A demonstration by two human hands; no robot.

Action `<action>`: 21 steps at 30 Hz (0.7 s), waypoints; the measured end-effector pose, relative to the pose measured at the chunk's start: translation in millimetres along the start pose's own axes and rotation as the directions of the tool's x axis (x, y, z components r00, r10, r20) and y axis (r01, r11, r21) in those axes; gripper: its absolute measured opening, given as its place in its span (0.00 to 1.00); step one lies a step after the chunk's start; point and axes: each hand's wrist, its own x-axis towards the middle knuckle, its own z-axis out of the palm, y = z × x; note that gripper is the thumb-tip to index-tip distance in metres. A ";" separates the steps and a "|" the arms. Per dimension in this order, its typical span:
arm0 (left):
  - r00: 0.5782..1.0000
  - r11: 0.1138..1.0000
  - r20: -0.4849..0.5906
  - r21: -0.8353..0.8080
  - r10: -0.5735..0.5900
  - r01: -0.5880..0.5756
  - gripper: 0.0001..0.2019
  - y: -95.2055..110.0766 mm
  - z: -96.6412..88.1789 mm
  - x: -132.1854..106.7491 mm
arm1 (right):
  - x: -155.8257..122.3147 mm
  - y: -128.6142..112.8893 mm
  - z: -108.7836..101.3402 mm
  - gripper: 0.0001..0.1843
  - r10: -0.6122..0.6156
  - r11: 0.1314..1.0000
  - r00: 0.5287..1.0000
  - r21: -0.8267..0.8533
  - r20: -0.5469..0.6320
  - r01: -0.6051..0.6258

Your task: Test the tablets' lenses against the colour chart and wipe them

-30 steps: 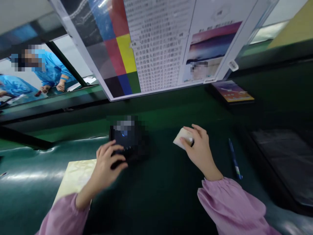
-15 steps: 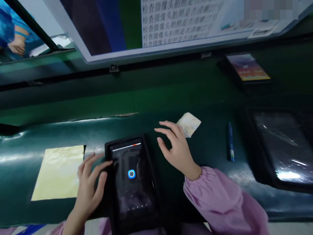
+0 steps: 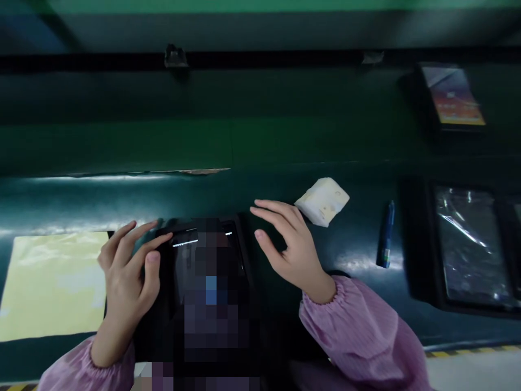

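A black tablet (image 3: 191, 244) lies on the dark green bench surface (image 3: 260, 146) close to me, its screen lit and partly pixelated. My left hand (image 3: 126, 271) rests on the tablet's left edge, fingers curled over the frame and holding it. My right hand (image 3: 288, 244) hovers just right of the tablet's top corner, fingers spread apart and holding nothing. A folded white cloth (image 3: 323, 201) lies on the bench just beyond my right fingertips, not touched.
A pale yellow sheet (image 3: 49, 282) lies at the left. A blue pen (image 3: 386, 241) lies right of the cloth. A dark tray with plastic-wrapped tablets (image 3: 468, 250) sits at the right. Another lit tablet (image 3: 451, 100) stands at the far right back.
My right hand let go of the white cloth and came back toward the tablet. The tablet was pulled nearer to me with my left hand on it. My view tilted down.
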 end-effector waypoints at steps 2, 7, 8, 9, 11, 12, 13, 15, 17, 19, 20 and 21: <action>0.999 0.999 0.009 -0.007 -0.034 0.034 0.15 2.7 -0.8 3.2 | -0.6 -2.1 3.0 0.18 -0.026 1.000 0.996 0.013 0.086 0.025; 0.994 0.994 0.025 -0.023 -0.105 0.106 0.16 4.0 -3.3 4.9 | -1.6 -5.8 10.2 0.20 -0.048 0.998 0.969 -0.031 0.242 0.057; 0.993 0.994 0.027 -0.015 -0.112 0.112 0.17 4.2 -3.3 4.0 | -1.7 -6.0 11.0 0.19 -0.049 0.997 0.967 -0.042 0.250 0.061; 0.993 0.994 0.026 -0.003 -0.113 0.113 0.17 4.8 -3.3 3.0 | -1.9 -5.9 11.5 0.19 -0.048 0.997 0.966 -0.049 0.254 0.063; 0.995 0.994 0.023 0.026 -0.102 0.101 0.16 7.0 -3.0 0.9 | -2.6 -5.4 12.0 0.20 -0.046 0.996 0.964 -0.060 0.264 0.064; 0.996 0.995 0.020 0.040 -0.092 0.091 0.16 8.4 -3.1 0.1 | -3.0 -5.2 12.1 0.20 -0.046 0.996 0.962 -0.065 0.269 0.066; 0.997 0.996 0.023 0.050 -0.080 0.079 0.16 9.8 -3.6 -0.4 | -3.4 -5.4 12.2 0.21 -0.047 0.995 0.960 -0.070 0.276 0.069; 0.997 0.996 0.029 0.050 -0.073 0.072 0.16 11.6 -5.4 -0.4 | -4.5 -6.7 12.8 0.22 -0.050 0.994 0.956 -0.080 0.289 0.076; 0.994 0.995 0.041 0.017 -0.100 0.099 0.17 11.5 -8.2 0.4 | -5.7 -9.6 13.6 0.22 -0.058 0.993 0.952 -0.080 0.301 0.085; 0.987 0.987 0.061 -0.047 -0.148 0.151 0.19 10.1 -10.8 0.8 | -6.8 -13.3 14.1 0.23 -0.062 0.994 0.948 -0.065 0.312 0.086; 0.982 0.981 0.076 -0.080 -0.174 0.179 0.20 9.3 -11.8 0.6 | -7.2 -15.0 14.1 0.23 -0.062 0.995 0.947 -0.053 0.317 0.083; 0.976 0.972 0.090 -0.108 -0.197 0.206 0.22 8.6 -12.5 0.2 | -7.6 -16.4 13.9 0.23 -0.056 0.996 0.945 -0.042 0.321 0.074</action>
